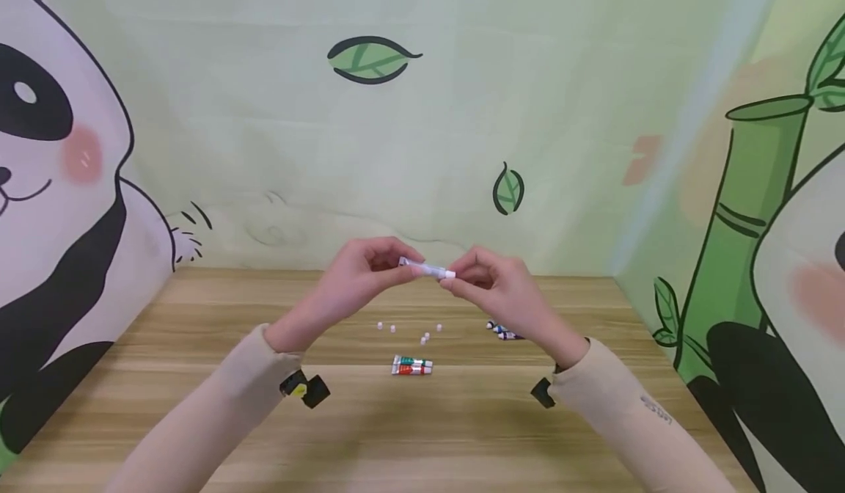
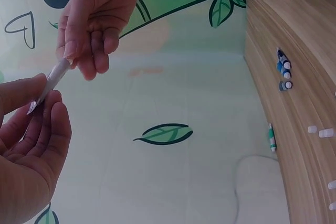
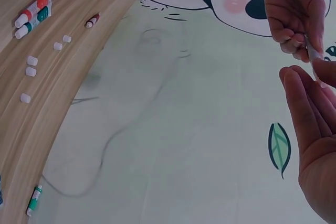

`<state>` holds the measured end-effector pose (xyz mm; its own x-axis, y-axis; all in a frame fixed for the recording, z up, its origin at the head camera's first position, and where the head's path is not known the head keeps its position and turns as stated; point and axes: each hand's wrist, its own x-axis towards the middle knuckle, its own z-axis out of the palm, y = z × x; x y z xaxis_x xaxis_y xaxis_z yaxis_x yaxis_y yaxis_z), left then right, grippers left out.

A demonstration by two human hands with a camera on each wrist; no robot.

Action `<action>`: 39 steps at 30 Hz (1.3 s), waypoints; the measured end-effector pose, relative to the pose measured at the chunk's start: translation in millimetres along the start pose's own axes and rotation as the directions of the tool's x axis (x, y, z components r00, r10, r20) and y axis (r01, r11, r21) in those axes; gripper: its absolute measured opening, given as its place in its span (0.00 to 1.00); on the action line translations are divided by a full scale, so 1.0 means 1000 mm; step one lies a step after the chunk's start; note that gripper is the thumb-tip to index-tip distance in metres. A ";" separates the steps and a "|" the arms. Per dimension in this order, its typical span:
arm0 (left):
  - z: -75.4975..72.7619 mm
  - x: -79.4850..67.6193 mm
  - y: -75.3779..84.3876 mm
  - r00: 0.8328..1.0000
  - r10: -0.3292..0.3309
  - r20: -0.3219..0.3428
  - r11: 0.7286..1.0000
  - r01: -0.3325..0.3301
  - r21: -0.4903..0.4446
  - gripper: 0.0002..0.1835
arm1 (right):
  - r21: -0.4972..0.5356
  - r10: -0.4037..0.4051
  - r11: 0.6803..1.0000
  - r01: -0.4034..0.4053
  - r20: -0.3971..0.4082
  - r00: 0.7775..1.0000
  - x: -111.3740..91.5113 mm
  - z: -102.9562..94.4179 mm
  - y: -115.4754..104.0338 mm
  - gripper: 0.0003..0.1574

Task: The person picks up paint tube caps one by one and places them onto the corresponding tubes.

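Raised above the table, a small white paint tube (image 1: 428, 267) spans the space between both hands. My left hand (image 1: 361, 269) pinches its flat crimped end between thumb and fingers. At the other end, my right hand (image 1: 496, 285) pinches the white cap (image 1: 450, 274) with thumb and forefinger. The left wrist view shows the tube (image 2: 55, 75) tilted, its crimped end lower. In the right wrist view the fingers partly hide it.
Below the hands, a red tube (image 1: 414, 370) and a green tube (image 1: 413, 362) lie side by side. Several loose white caps (image 1: 392, 329) are scattered behind them. Blue tubes (image 1: 510, 335) lie right, partly behind my right hand. Another green tube (image 3: 34, 200) and a dark red tube (image 3: 92, 21) lie near the wall.
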<state>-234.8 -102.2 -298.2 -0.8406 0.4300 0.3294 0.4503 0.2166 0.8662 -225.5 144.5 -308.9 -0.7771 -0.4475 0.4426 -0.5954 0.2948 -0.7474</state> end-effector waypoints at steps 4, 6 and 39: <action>0.002 0.001 0.001 1.000 0.015 0.000 1.000 -0.015 -0.005 0.09 | 0.005 0.006 1.000 -0.006 -0.007 1.000 -0.002 -0.001 0.004 0.07; 0.004 0.002 0.003 1.000 0.023 0.002 1.000 -0.023 -0.011 0.09 | 0.011 0.002 1.000 -0.002 -0.014 1.000 -0.003 -0.002 0.005 0.06; -0.009 -0.018 0.010 0.998 0.031 -0.059 0.998 -0.034 -0.047 0.09 | 0.117 -0.120 0.985 0.124 -0.044 0.992 0.004 0.010 -0.010 0.04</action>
<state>-217.3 -115.6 -292.1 -0.8424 0.3837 0.3783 0.4643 0.1604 0.8711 -221.1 131.4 -304.4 -0.7084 -0.4421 0.5503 -0.6594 0.1365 -0.7393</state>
